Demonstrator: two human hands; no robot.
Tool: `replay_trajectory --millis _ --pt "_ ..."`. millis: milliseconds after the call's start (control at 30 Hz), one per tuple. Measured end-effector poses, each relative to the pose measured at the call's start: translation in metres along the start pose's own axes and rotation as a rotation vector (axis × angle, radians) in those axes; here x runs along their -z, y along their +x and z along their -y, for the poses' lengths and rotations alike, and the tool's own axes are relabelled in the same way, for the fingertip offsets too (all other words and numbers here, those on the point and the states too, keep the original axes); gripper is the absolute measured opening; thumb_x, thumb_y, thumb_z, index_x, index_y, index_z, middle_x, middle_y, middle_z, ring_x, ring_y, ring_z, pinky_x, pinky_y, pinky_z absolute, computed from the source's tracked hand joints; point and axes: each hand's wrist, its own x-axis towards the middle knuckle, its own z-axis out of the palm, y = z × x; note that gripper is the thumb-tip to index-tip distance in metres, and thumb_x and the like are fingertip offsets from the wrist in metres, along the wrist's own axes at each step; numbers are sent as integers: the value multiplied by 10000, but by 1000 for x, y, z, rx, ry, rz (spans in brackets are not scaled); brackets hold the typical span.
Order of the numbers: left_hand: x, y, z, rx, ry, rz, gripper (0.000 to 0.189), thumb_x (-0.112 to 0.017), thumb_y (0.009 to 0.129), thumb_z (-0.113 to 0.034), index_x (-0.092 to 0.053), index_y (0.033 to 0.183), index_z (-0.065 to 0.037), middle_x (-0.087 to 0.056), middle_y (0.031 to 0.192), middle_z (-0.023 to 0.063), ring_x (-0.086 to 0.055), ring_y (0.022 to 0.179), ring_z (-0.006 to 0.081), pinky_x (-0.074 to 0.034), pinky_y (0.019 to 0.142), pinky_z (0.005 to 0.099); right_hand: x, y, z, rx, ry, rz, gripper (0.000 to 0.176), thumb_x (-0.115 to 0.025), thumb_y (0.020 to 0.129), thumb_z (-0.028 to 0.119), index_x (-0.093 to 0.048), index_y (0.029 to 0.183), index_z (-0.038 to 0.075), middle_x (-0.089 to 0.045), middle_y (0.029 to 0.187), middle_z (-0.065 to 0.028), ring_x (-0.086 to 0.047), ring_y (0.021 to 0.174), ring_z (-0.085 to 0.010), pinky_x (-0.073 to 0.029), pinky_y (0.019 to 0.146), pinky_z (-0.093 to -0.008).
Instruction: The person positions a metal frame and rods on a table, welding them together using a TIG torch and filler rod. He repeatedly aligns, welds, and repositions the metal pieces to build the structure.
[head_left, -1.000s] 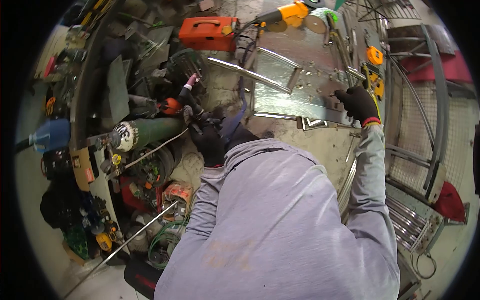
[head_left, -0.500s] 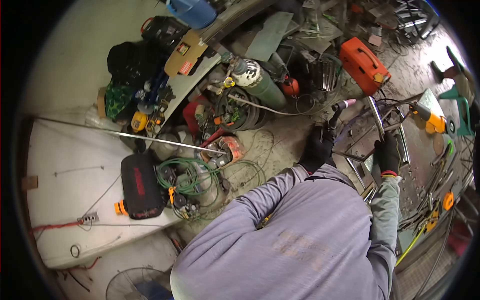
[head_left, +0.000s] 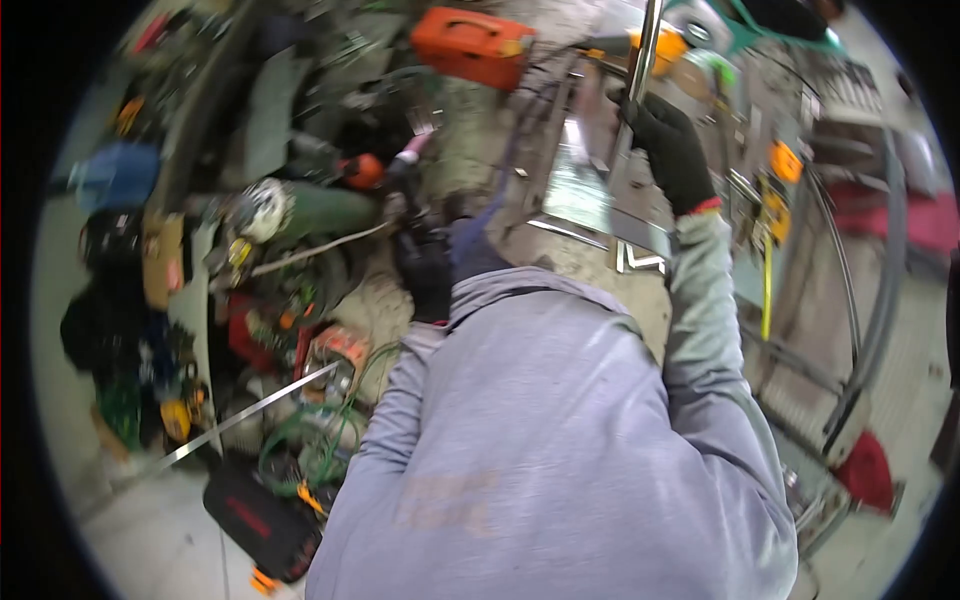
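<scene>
Right hand (head_left: 672, 152) is gripping a metal tube (head_left: 645, 52), top cut off; blurred left hand (head_left: 425, 262) is clutching a welding torch (head_left: 412, 151).

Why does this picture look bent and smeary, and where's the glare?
Head view: likely a wide lens, rounding the image inside black corners; head view: blur, probably motion, smearing the green cylinder and softening the pink-tipped torch at the left hand; head view: glare on the shiny metal surface beside the right hand and along the metal tube it holds.
</scene>
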Motion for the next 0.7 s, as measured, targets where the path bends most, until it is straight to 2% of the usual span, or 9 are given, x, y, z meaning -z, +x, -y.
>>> replay_trajectory --millis 133,200,400,467,500,567,600,667,700 --pt "-15 -4 -10 -73 317 7 215 -654 1085 -254 -598 1135 -53 -645 805 13 -638 701 118 -502 631 283 29 -28 -25 130 290 -34 327 -606 1106 225 -711 1318 -1 -723 1100 -36 -640 868 -98 -524 792 -283" --pt "-20 -5 -12 -50 278 50 229 -669 1074 -218 -585 1180 -33 -655 861 31 -648 732 124 -507 645 282 34 -33 -64 287 -96 -254 344 -520 1143 199 -684 1354 -16 -752 1147 -79 -690 965 -117 -554 883 -294" --pt "-35 -17 -8 -11 294 100 263 -649 1078 -182 -576 1277 -27 -660 974 46 -647 773 124 -508 666 279 35 -48 -107 252 -146 -304 387 -456 1165 208 -657 1375 -48 -768 1148 -109 -704 1002 -137 -570 915 -292" --pt "-37 -18 -5 0 226 130 289 -625 1066 -125 -558 1331 -30 -660 984 42 -643 785 123 -505 676 278 33 -46 -107 124 664 -226 384 -518 1153 214 -626 1406 -53 -759 1182 -128 -714 1008 -158 -585 906 -315" --pt "-37 -18 -4 0 229 134 289 -625 1066 -125 -558 1331 -30 -660 984 42 -643 785 123 -505 676 278 31 -47 -103 125 666 -230 384 -518 1153 214 -626 1406 -53 -759 1182 -128 -714 1008 -158 -585 906 -315" --pt "-38 -19 -2 30 272 133 358 -591 1040 -57 -535 1393 -31 -663 1003 40 -643 803 124 -505 689 275 29 -49 -96 365 -102 -346 405 -592 1124 226 -602 1428 -42 -743 1194 -143 -732 1031 -217 -613 903 -376" --pt "-39 -18 -1 26 274 136 358 -591 1040 -57 -535 1393 -31 -663 1003 40 -643 803 124 -505 689 275 34 -44 -98 369 -99 -349 405 -592 1124 226 -602 1428 -42 -743 1194 -143 -732 1031 -217 -613 903 -376" --pt "-41 -18 1 8 274 165 435 -566 1016 -16 -516 1447 -39 -667 1022 46 -642 805 125 -504 693 273 52 -29 -107 -142 1152 27 430 -632 1097 235 -583 1442 -17 -727 1222 -167 -744 1054 -283 -631 923 -440" --pt "-41 -19 2 5 275 166 435 -566 1016 -16 -516 1447 -39 -667 1022 46 -642 805 125 -504 693 273 52 -29 -106 -149 1165 77 407 -619 1100 223 -584 1432 -9 -718 1253 -177 -727 1117 -335 -622 977 -485"
